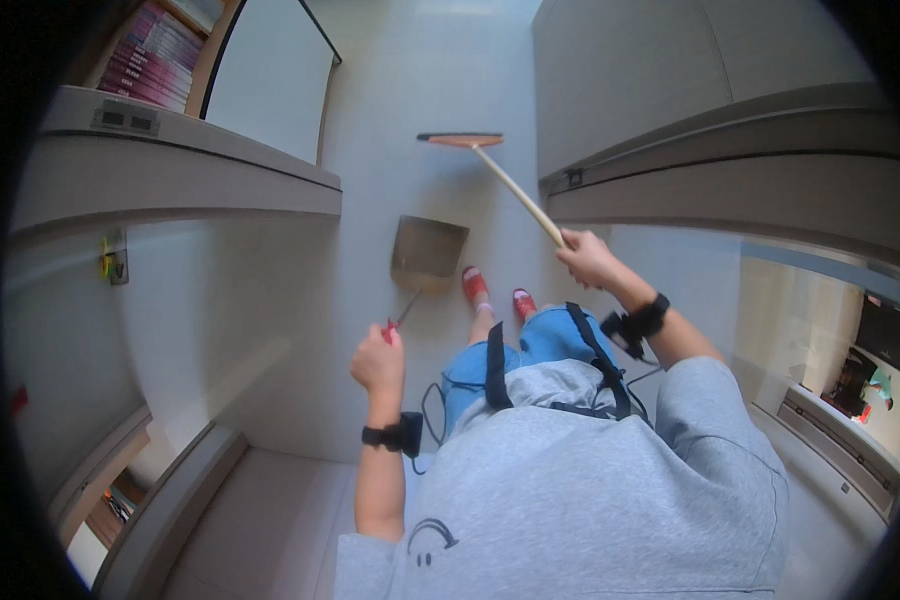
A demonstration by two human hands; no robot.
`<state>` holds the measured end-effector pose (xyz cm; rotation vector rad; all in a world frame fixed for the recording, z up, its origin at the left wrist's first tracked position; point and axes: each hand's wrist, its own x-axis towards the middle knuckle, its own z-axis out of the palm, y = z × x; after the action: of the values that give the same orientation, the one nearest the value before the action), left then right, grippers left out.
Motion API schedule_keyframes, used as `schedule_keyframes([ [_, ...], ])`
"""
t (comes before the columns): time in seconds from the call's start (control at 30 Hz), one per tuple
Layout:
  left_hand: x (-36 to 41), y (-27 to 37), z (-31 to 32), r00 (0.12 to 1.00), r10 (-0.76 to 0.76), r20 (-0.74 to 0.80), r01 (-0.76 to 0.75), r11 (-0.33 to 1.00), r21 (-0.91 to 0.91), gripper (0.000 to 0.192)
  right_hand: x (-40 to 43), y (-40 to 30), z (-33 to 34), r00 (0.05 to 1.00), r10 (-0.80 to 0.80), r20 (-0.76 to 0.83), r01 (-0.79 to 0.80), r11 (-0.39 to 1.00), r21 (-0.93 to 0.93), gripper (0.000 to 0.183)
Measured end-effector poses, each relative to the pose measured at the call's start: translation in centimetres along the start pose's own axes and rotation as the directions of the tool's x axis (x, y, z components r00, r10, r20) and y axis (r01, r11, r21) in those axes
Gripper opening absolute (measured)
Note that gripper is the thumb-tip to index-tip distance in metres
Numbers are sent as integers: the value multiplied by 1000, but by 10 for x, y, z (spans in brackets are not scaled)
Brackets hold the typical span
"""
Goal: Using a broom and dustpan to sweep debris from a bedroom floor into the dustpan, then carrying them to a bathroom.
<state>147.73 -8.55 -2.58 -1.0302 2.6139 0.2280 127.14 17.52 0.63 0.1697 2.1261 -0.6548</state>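
My right hand point(589, 259) grips the pale handle of a push broom or floor squeegee point(521, 196). Its orange head with a dark edge point(461, 140) is ahead of me, over the pale floor; whether it touches is hard to tell. My left hand point(379, 358) is closed around the red grip at the top of a long-handled dustpan point(429, 247). The brownish pan lies ahead of my feet and to the left, its open side facing forward, towards the broom head. A gap of floor separates the pan from the broom head.
My feet in red shoes point(475, 283) stand just behind the pan. Door frames flank the passage, with a grey cabinet or door panel point(645, 60) on the right. At the upper left, a shelf holds several books point(150, 67) beside a white panel point(270, 75).
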Motion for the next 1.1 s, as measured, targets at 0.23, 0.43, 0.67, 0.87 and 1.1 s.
schedule_keyframes([
  [0.23,0,4,1,997,-73,14,73,997,-30,19,84,-2,5,998,-11,-56,10,1000,-28,18],
  [0.43,0,4,2,998,-55,-40,53,997,-57,17,29,47,40,988,-137,69,152,929,-337,20],
  [0.67,-13,0,7,998,-42,-52,39,998,-43,17,-37,49,-3,926,87,368,-113,992,49,23],
  [0.87,-35,-17,14,994,-105,33,109,986,-123,17,-44,35,-25,950,81,302,-143,971,191,26],
  [1.1,-103,-31,31,951,-306,-41,290,932,-219,17,37,23,-41,984,-132,119,128,991,40,10],
])
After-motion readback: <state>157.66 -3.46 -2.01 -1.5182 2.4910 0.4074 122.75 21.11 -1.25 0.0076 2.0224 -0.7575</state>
